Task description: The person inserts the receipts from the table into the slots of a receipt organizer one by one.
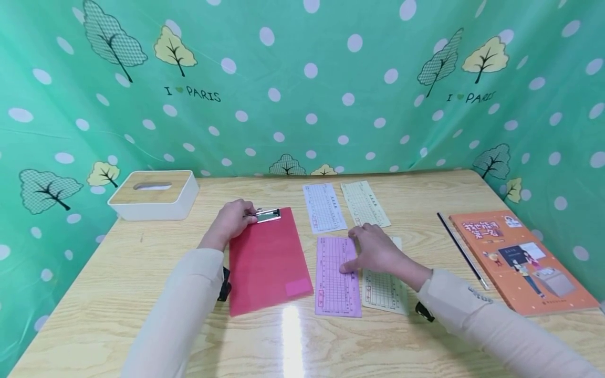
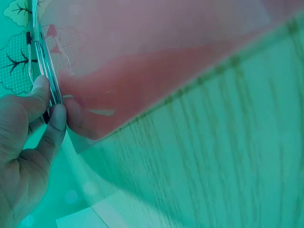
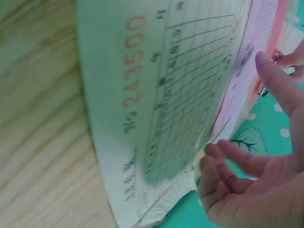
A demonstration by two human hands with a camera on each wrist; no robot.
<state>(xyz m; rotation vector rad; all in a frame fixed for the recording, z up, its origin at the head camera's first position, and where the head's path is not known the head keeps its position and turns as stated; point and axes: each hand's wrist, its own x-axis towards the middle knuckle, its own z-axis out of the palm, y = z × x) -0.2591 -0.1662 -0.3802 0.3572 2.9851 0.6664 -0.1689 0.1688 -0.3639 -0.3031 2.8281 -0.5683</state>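
Observation:
My left hand (image 1: 232, 220) pinches the metal clip (image 1: 268, 215) at the top of a red clipboard (image 1: 264, 262), which lies left of centre on the table. In the left wrist view, thumb and fingers press the clip (image 2: 49, 71) from both sides. Over a purple printed slip (image 1: 335, 289), my right hand (image 1: 378, 249) spreads its thumb and fingers, the thumb overlapping the slip's right side and the index near its top corner. Partly beneath this hand lies a pale green slip (image 1: 385, 291). The right wrist view shows thumb and fingers wide apart, with nothing gripped.
Behind these lie a white slip (image 1: 324, 207) and a cream slip (image 1: 365, 202). To the right are a dark pencil (image 1: 462, 249) and an orange book (image 1: 524, 262). A tissue box (image 1: 153, 194) stands back left, before a green curtain (image 1: 302, 105).

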